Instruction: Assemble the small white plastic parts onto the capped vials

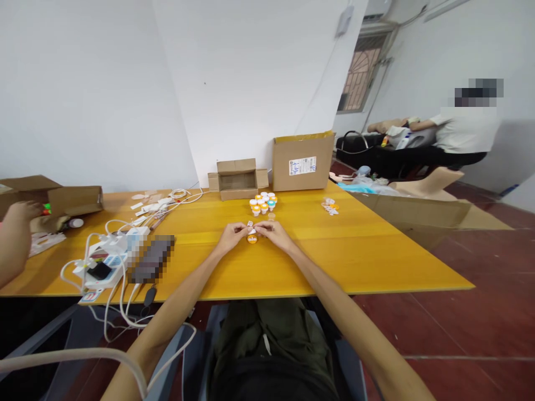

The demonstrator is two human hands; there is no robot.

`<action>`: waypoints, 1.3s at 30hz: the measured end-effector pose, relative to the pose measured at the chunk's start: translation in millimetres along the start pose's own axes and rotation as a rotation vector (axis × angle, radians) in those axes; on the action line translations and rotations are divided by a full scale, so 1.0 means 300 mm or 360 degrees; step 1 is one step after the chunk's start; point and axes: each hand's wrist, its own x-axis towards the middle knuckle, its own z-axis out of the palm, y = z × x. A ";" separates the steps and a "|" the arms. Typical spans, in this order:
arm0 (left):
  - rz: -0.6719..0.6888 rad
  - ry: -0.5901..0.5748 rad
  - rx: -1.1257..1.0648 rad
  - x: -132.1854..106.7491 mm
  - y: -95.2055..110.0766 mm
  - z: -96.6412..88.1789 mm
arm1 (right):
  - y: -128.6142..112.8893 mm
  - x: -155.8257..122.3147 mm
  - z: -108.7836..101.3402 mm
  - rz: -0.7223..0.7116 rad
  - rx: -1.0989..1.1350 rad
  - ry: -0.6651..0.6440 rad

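My left hand [232,235] and my right hand [275,233] meet over the middle of the table. Their fingertips are pinched on a small white piece [252,230], too small to name more exactly. Just below it, toward me, an orange ring-shaped piece with a white centre [252,239] shows; whether it is joined to the white piece I cannot tell. Beyond my fingers stands a cluster of small white round pieces with orange or teal rings [263,203]. A small pale, see-through round piece [271,216] lies between the cluster and my right hand.
Behind the cluster are an open small carton [238,186] and a large cardboard box [303,164]. Loose small parts [330,207] lie to the right. A power strip [112,259] with tangled white cables is at left. Another person's arm [14,239] reaches toward a carton [75,200].
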 end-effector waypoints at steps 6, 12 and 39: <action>0.0000 0.0003 -0.0023 0.002 -0.008 -0.003 | -0.003 -0.001 -0.002 0.0040 0.0052 -0.0008; 0.0002 -0.0014 0.0007 0.002 -0.013 -0.005 | -0.001 -0.004 -0.004 0.0045 0.0056 -0.0014; -0.0019 -0.0052 0.0102 -0.015 -0.006 -0.002 | 0.001 0.000 -0.001 0.0092 0.0056 -0.0048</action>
